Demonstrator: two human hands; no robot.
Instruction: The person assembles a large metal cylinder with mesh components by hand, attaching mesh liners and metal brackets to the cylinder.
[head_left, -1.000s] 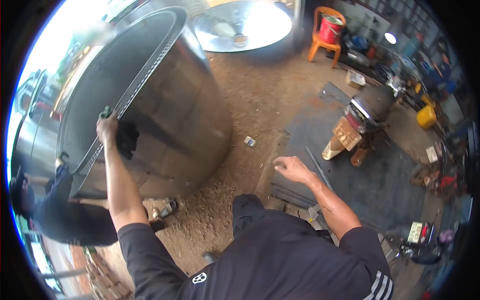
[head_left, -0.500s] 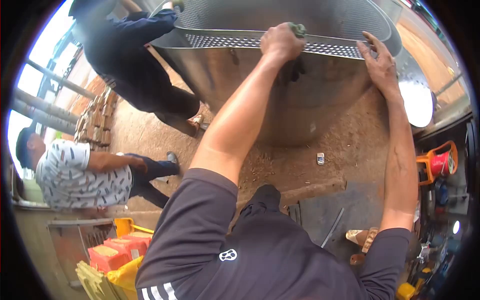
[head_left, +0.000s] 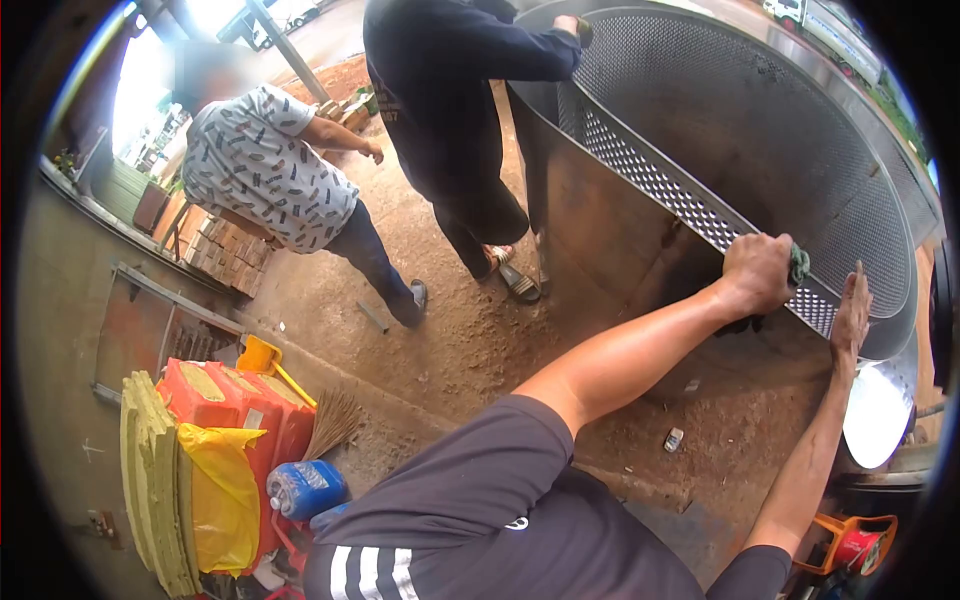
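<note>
A large metal tub with a perforated inner wall (head_left: pixel 840 120) stands in front of me, its dark outer side (head_left: pixel 610 225) facing me. Along its near rim runs a perforated metal strip (head_left: pixel 665 175). My left hand (head_left: pixel 757 272) is closed around a bunched green rag (head_left: pixel 799 264) at the strip. To its right, my right hand (head_left: pixel 850 315) rests against the rim's end, fingers stretched out; I see nothing held in it. Another person's hand (head_left: pixel 572 28) is at the tub's far left edge, with something greenish by the fingers.
A co-worker in dark clothes (head_left: pixel 430 100) stands beside the tub; a person in a patterned shirt (head_left: pixel 265 165) is further left. Red wrapped bundles (head_left: pixel 205 395), a blue jug (head_left: pixel 305 490) and a broom (head_left: pixel 335 420) are lower left. An orange reel (head_left: pixel 855 545) lies lower right.
My view has swung left, so the tub and both hands appear further right and lower. My right hand's fingers now extend more upright. The patterned-shirt person's arm has swung away from the body.
</note>
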